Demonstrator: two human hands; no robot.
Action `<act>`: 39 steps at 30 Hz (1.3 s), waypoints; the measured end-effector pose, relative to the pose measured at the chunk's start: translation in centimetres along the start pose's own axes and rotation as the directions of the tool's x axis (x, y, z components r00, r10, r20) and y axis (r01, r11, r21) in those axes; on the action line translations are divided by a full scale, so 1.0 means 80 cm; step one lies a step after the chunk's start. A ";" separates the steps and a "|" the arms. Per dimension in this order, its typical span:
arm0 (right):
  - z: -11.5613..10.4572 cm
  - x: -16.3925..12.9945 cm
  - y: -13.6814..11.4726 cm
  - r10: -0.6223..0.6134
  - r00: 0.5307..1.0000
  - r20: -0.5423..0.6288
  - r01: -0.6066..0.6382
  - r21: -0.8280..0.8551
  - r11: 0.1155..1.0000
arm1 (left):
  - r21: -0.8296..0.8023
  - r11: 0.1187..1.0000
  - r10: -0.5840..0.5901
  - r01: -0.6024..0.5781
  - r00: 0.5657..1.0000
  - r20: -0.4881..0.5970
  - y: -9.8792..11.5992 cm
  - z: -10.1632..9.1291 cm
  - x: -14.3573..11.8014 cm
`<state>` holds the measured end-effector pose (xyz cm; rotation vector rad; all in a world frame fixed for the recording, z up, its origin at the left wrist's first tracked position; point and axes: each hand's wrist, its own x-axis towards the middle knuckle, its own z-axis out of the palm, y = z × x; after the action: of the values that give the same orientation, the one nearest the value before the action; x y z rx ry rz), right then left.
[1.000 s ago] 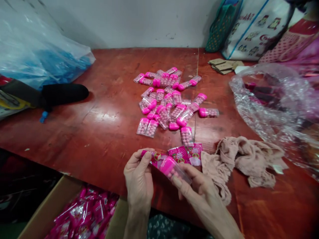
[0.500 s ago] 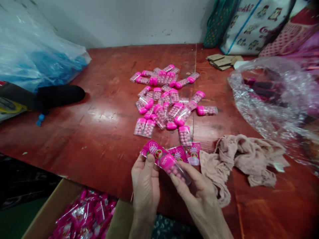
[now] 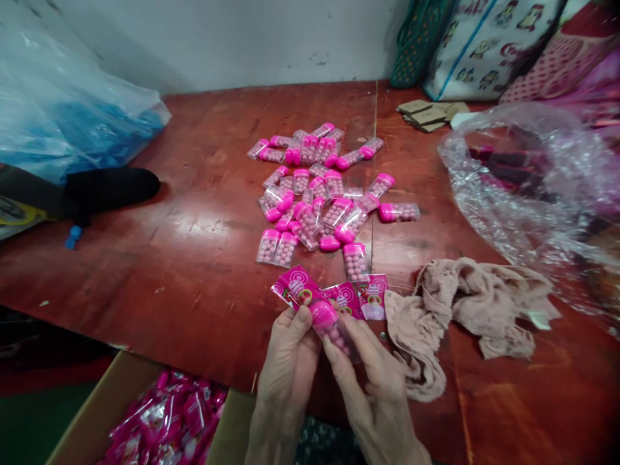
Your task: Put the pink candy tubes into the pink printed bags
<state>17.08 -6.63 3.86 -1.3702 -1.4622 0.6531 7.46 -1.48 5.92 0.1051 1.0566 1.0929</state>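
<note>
My left hand [image 3: 289,361] pinches a pink printed sleeve [image 3: 295,288] near the table's front edge. My right hand [image 3: 368,374] grips a clear candy bottle with a pink cap [image 3: 328,323], whose cap end meets the sleeve's mouth. Two more pink printed packets [image 3: 361,298] lie flat just beyond my fingers. Further out on the red wooden table [image 3: 194,258] lies a loose heap of several bare candy bottles [image 3: 324,194].
A cardboard box holding several wrapped pink packs [image 3: 165,420] stands below the table edge on the left. A beige cloth [image 3: 465,310] lies to the right, a crumpled clear plastic bag [image 3: 527,187] behind it. A blue-filled plastic bag [image 3: 68,123] and a black object [image 3: 106,187] sit far left.
Both hands have drawn closer together and slightly right. The bottle has tipped more upright, and the pink sleeve now stands raised above my left thumb.
</note>
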 end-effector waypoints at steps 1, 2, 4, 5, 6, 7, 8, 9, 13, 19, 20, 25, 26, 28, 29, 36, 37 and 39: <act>-0.001 -0.002 0.002 0.004 1.000 0.015 -0.005 0.004 1.000 | 0.000 1.000 -0.023 0.024 0.999 0.027 0.001 -0.002 0.001; -0.002 -0.003 0.003 0.032 0.999 0.032 -0.032 0.005 0.999 | 0.003 0.999 -0.037 0.037 0.998 0.058 0.001 -0.004 0.001; -0.005 -0.006 0.005 0.120 0.990 0.076 -0.120 0.005 0.993 | 0.026 0.999 -0.028 0.025 0.992 0.125 0.003 -0.008 0.002; -0.006 -0.007 0.006 0.164 0.981 0.099 -0.166 0.005 0.986 | 0.042 0.999 -0.012 0.006 0.989 0.151 0.004 -0.010 0.003; -0.007 -0.007 0.006 0.198 0.973 0.119 -0.201 0.009 0.980 | 0.054 0.998 0.005 -0.014 0.986 0.168 0.004 -0.011 0.003; -0.007 -0.007 0.006 0.218 0.967 0.134 -0.222 0.018 0.975 | 0.059 0.998 0.015 -0.026 0.984 0.177 0.004 -0.011 0.004; -0.007 -0.007 0.005 0.225 0.966 0.128 -0.230 0.032 0.973 | 0.057 0.998 0.015 -0.025 0.984 0.176 0.004 -0.011 0.004; -0.006 -0.006 0.005 0.225 0.968 0.112 -0.231 0.040 0.972 | 0.049 0.999 0.004 -0.012 0.986 0.166 0.003 -0.011 0.004; 0.004 -0.006 0.002 0.084 0.996 -0.037 -0.086 -0.042 0.995 | -0.011 0.998 -0.059 0.060 0.992 0.111 -0.004 -0.005 0.005; 0.013 -0.010 0.000 -0.117 0.989 -0.089 0.092 -0.243 0.966 | -0.013 0.999 0.050 -0.049 0.998 0.048 -0.009 0.000 0.009; 0.013 -0.010 0.000 -0.104 0.991 -0.080 0.083 -0.233 0.969 | -0.009 0.998 0.062 -0.061 0.997 0.053 -0.009 -0.001 0.009; 0.004 -0.004 0.003 -0.009 1.000 -0.017 0.007 -0.079 0.997 | 0.007 0.990 0.139 -0.140 0.987 0.078 -0.006 -0.009 0.011; 0.001 -0.002 0.004 0.028 1.000 0.001 -0.028 -0.050 0.998 | 0.030 0.986 0.160 -0.163 0.983 0.085 -0.005 -0.011 0.011; -0.006 0.001 0.005 0.120 0.991 0.060 -0.121 0.000 0.993 | 0.080 0.977 0.186 -0.196 0.976 0.115 -0.003 -0.012 0.012; -0.009 0.002 0.005 0.170 0.981 0.092 -0.173 0.019 0.985 | 0.101 0.973 0.195 -0.210 0.971 0.137 -0.002 -0.012 0.013; -0.011 0.004 0.004 0.348 0.918 0.189 -0.377 0.146 0.915 | 0.223 0.948 0.180 -0.226 0.961 0.209 0.003 -0.015 0.014; -0.009 0.004 0.004 0.363 0.913 0.186 -0.392 0.156 0.907 | 0.224 0.948 0.179 -0.226 0.961 0.212 0.003 -0.015 0.013; -0.006 0.004 0.003 0.384 0.906 0.178 -0.411 0.155 0.898 | 0.214 0.950 0.179 -0.225 0.960 0.215 0.002 -0.015 0.011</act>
<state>17.66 -6.36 3.92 -1.5095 -1.1955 1.1466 6.51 -1.18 4.81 0.5127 1.0115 1.1122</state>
